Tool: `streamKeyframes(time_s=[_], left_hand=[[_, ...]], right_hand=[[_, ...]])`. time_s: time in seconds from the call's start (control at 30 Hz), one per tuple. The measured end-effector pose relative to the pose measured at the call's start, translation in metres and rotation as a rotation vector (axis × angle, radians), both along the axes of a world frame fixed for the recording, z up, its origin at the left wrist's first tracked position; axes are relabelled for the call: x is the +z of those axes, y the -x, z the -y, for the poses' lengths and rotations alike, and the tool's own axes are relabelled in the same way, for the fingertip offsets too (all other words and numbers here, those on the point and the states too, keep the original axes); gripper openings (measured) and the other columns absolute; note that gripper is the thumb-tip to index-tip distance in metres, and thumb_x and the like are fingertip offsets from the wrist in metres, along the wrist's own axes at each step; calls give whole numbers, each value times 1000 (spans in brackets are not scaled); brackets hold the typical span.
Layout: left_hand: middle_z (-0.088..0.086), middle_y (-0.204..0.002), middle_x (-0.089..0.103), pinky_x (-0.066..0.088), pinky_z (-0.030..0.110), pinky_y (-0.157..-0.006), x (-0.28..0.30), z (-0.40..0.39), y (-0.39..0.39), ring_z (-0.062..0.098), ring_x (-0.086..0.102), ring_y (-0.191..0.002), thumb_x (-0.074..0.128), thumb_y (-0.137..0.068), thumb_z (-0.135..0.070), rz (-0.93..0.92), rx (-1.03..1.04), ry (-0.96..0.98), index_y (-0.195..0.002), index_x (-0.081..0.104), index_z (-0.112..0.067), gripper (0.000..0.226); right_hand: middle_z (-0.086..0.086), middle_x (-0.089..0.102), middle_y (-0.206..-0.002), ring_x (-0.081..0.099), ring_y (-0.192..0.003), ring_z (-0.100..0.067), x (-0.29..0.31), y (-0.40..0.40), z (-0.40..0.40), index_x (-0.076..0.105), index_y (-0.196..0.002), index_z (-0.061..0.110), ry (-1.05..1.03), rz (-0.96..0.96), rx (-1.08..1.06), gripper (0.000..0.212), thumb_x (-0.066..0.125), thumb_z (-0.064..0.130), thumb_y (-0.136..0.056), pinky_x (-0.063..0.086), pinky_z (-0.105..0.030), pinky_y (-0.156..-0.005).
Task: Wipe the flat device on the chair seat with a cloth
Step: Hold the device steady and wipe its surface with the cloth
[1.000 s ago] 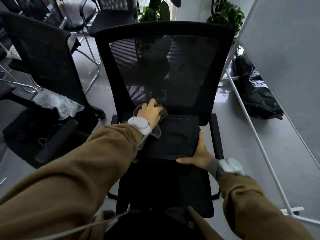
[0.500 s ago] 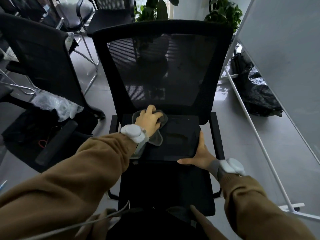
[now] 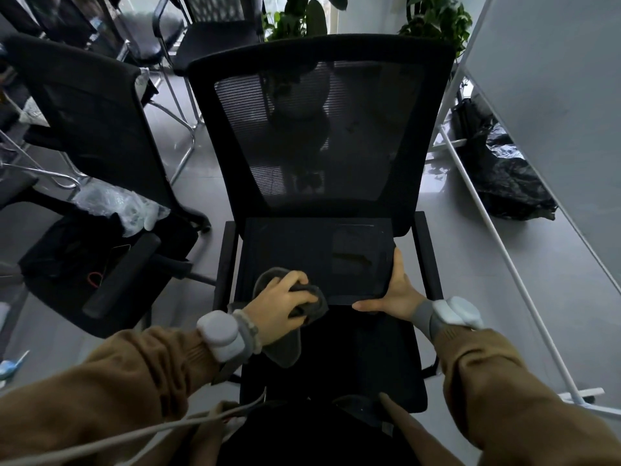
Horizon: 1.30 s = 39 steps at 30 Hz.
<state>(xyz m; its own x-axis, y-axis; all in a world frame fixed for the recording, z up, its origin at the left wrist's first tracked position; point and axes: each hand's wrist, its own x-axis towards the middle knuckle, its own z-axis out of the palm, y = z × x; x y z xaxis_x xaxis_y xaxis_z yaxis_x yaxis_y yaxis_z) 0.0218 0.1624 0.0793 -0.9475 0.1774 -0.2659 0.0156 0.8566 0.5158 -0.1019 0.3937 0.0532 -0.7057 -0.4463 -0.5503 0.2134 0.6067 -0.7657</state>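
Note:
A flat black device [image 3: 312, 253] lies on the seat of a black mesh-backed chair [image 3: 336, 358]. My left hand [image 3: 280, 306] is closed on a crumpled grey cloth [image 3: 285, 348] and presses it on the device's near left corner. Part of the cloth hangs below the hand over the seat. My right hand [image 3: 396, 290] rests along the device's near right corner, thumb under the front edge and fingers along the right side, steadying it. Both wrists carry white bands over brown sleeves.
The chair's backrest [image 3: 319, 129] rises behind the device, and black armrests [image 3: 426, 253] flank the seat. Another black chair [image 3: 97, 136] with a clear plastic bag [image 3: 124, 206] stands left. A white board frame [image 3: 504, 264] and a black bag [image 3: 504, 176] are on the right.
My left hand has dragged the cloth from the device's far left corner toward me to its near left corner. My right hand has stayed at the near right corner.

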Motion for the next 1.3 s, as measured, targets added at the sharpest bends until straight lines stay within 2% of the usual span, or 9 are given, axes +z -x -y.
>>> streamKeyframes(time_s=[0.13,0.4,0.63,0.77,0.93,1.03,1.23,1.3], left_hand=[[7,-131,40,37,43,-104,2,0,5,33,45,-114,62,-84,-20,-6,15,-33,-114,62,-19,30],[13,-126,40,38,45,-101,11,3,65,38,47,-106,60,-86,-19,-12,69,122,-116,62,-12,31],[12,-119,44,44,46,-93,2,15,146,40,50,-100,61,-84,-17,-78,315,191,-111,64,-19,27],[10,-119,48,47,41,-86,-5,14,173,39,53,-100,60,-81,-19,-90,501,160,-104,69,-24,24],[10,-119,45,38,36,-77,-11,13,175,41,49,-95,58,-84,-21,-90,509,166,-106,67,-24,24],[10,-120,42,41,38,-84,-11,13,166,40,46,-97,58,-84,-23,-94,437,147,-114,62,-24,30],[11,-125,40,38,42,-102,1,8,137,35,47,-111,62,-84,-19,-68,305,75,-118,61,-18,34],[11,-128,39,37,45,-104,6,5,122,35,46,-114,62,-84,-17,-33,234,56,-118,62,-17,34]], right_hand=[[-8,35,-148,35,-137,-26,0,1,1,-21,-146,25,-2,4,-5,149,92,28,-49,32,-47,-113],[-9,33,-148,34,-137,-27,0,3,3,-20,-146,24,-20,-14,-2,148,92,28,-49,32,-48,-113],[-9,32,-148,34,-138,-27,0,6,4,-20,-146,26,-37,-6,-1,150,91,32,-46,32,-49,-112],[-8,29,-150,31,-139,-26,-1,3,2,-24,-145,28,-59,4,-2,151,91,32,-47,31,-49,-113],[-10,22,-153,27,-141,-28,-2,4,1,-28,-143,30,-81,9,8,152,91,34,-49,29,-49,-115],[-11,22,-153,26,-141,-29,-2,4,1,-27,-144,28,-88,-6,12,151,91,34,-49,28,-49,-115],[-10,26,-152,30,-140,-27,-2,3,1,-25,-145,26,-65,-7,-6,151,92,30,-49,30,-48,-114],[-9,26,-152,29,-140,-26,-2,3,0,-27,-144,27,-64,7,-8,152,91,31,-49,30,-47,-114]])
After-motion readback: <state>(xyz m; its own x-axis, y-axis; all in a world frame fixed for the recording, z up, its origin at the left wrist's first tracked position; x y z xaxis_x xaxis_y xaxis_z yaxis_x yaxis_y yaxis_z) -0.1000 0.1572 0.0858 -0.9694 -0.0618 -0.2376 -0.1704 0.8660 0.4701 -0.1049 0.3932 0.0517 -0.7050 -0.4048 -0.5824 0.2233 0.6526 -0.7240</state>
